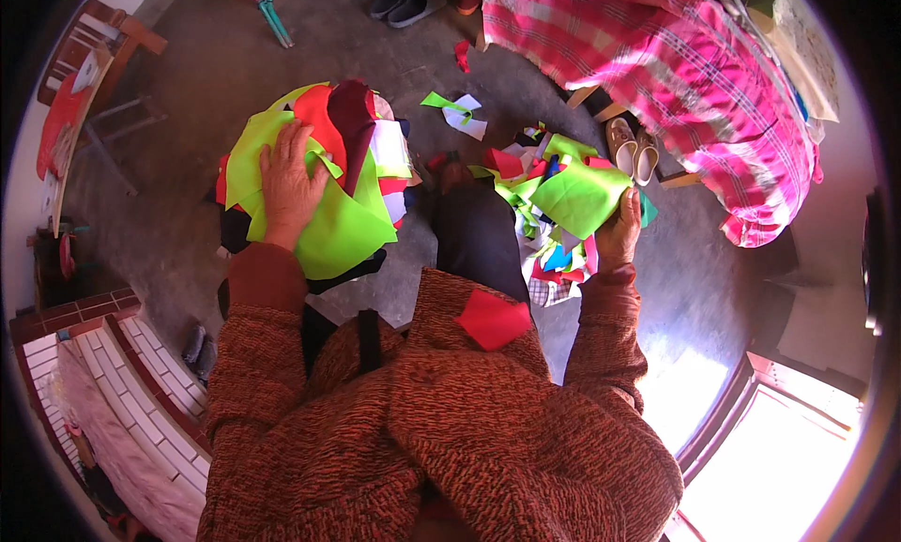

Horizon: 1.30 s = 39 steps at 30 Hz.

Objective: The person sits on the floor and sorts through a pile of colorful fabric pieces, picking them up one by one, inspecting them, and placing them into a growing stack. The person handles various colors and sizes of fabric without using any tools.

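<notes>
On the left, my left hand (289, 181) lies with fingers stretched out on a heap of fabric scraps. Lime-green cloth (349, 225) spreads under it, next to orange-red cloth (313, 110) and a dark maroon piece (353, 129). My right hand (619, 229) pinches the edge of a lime-green fabric scrap (580, 199). That scrap is over a second, looser heap of small scraps (556, 265) in red, white, blue and checked cloth. Part of this heap is hidden beneath it. A red scrap (494, 320) rests on my lap.
White and green scraps (462, 116) and a small red one (462, 57) lie on the grey floor. At the upper right stands a bed with a pink plaid cover (676, 82), beige shoes (633, 152) beside it. Dark slippers (409, 5) are farther off. A white-brick structure (141, 392) is at lower left.
</notes>
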Each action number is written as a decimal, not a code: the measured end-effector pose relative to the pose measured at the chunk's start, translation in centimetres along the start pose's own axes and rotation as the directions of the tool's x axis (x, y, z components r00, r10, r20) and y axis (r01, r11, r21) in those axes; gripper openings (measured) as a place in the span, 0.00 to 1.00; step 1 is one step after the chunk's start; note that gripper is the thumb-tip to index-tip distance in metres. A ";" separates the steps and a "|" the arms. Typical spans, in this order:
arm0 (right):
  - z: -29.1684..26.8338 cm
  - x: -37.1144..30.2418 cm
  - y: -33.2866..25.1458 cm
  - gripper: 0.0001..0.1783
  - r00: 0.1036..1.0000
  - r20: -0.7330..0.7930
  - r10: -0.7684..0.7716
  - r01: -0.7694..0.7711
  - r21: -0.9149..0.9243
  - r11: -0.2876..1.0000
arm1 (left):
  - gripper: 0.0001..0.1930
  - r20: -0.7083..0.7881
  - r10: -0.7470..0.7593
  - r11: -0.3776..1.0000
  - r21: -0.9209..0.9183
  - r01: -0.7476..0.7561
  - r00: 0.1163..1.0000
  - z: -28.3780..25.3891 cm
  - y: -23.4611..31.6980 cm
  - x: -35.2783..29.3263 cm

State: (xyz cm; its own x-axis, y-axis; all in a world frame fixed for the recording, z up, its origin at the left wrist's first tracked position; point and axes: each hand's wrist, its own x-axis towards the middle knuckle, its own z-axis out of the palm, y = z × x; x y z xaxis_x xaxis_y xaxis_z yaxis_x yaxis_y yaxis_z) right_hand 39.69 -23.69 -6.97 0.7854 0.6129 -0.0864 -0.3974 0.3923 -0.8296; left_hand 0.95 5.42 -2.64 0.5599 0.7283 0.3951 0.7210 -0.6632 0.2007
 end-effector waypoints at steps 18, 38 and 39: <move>18.8 -9.0 0.8 0.26 0.806 0.464 0.369 -0.443 0.059 0.894 | 0.20 -0.361 -0.083 0.933 -0.357 -0.055 0.929 -5.5 4.2 -2.2; 20.1 -11.0 0.7 0.16 0.635 0.705 0.315 0.049 -0.444 0.895 | 0.18 0.583 -0.119 0.119 -0.795 0.595 0.804 -8.8 11.1 -8.6; 19.8 -9.4 0.2 0.16 0.693 0.649 0.315 0.005 -0.441 0.898 | 0.15 0.418 -0.204 0.216 -0.863 0.457 0.885 -8.6 10.4 -7.8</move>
State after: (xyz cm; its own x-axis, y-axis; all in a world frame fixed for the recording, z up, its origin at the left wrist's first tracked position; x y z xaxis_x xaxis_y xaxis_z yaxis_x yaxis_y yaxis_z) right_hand 22.86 -15.82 4.62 0.1110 0.9931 0.0372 -0.1433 0.0531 -0.9883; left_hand 0.63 -8.66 4.05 0.5190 0.8522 -0.0660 0.0598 0.0407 0.9974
